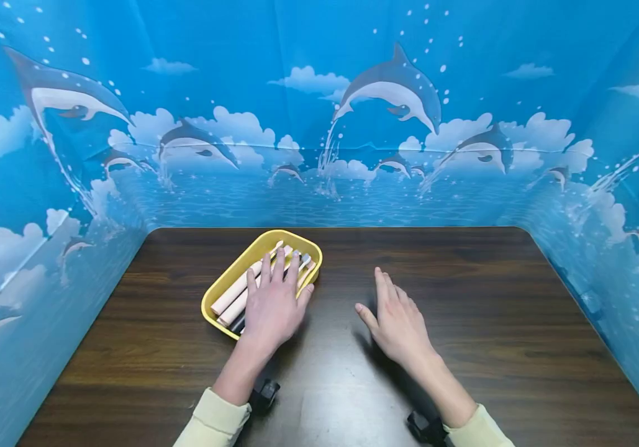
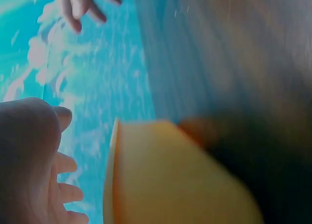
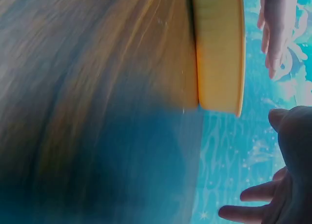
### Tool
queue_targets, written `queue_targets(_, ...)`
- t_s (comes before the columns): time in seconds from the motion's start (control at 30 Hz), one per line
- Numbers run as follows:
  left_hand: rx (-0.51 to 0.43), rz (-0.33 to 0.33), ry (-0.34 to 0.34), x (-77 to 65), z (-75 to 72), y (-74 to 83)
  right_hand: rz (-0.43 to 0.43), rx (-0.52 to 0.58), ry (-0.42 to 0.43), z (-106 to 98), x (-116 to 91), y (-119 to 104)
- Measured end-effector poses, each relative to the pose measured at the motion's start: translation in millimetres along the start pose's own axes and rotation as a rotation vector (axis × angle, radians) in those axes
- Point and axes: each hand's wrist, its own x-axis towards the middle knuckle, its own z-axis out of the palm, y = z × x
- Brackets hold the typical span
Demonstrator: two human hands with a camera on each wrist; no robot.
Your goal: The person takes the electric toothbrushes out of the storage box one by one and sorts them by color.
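A yellow basket [image 1: 211, 297] stands on the left half of the table, set at a slant. Inside it lie pale cylinders [image 1: 235, 295], a dark rod [image 1: 238, 323] and several slim light-coloured sticks, some looking like toothbrushes; part of them is hidden by my hand. Over the basket's right side my left hand [image 1: 276, 305] is spread with straight fingers; whether it touches the contents I cannot tell. To the right, my right hand [image 1: 399, 323] hovers over the table with fingers extended, holding nothing. In the left wrist view the basket's side wall [image 2: 165, 175] rises close to the left hand.
The dark wood-grain table [image 1: 492, 310] carries the basket. A blue curtain [image 1: 319, 192] printed with dolphins and clouds encloses the table at the back and both sides. Black wrist cameras [image 1: 264, 396] sit under both wrists.
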Motion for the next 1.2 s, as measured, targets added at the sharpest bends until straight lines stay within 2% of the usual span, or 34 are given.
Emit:
queue_targets(0.13, -0.059, -0.08, -0.023, 4.8, -6.8, -27.5, 0.014, 0.021, -0.038, 5.5, 5.7, -8.5)
queue_targets(0.3, -0.182, -0.212, -0.083, 9.1, -15.4, -60.8, 0.033, 0.058, -0.085, 13.6, 14.0, -21.3)
queue_targets(0.63, -0.363, -0.392, -0.158, 18.0, -28.1, -108.5, 0.001, 0.091, -0.115, 36.2, 34.4, -55.0)
queue_targets(0.7, -0.392, -0.404, -0.167, 20.8, -28.6, -114.7, 0.005, 0.111, -0.123, 39.2, 38.2, -61.1)
queue_targets(0.9, -0.484, -0.373, -0.171, 25.0, -22.2, -122.8, 0.003, 0.163, -0.106, 48.1, 44.3, -73.5)
queue_targets(1.07, -0.501, -0.375, -0.122, 22.8, -14.9, -123.7, -0.048, 0.188, -0.076, 59.9, 45.0, -79.5)
queue_targets(1.2, -0.491, -0.372, -0.102, 21.8, -12.2, -123.5, -0.049, 0.236, -0.059, 65.8, 45.7, -83.1)
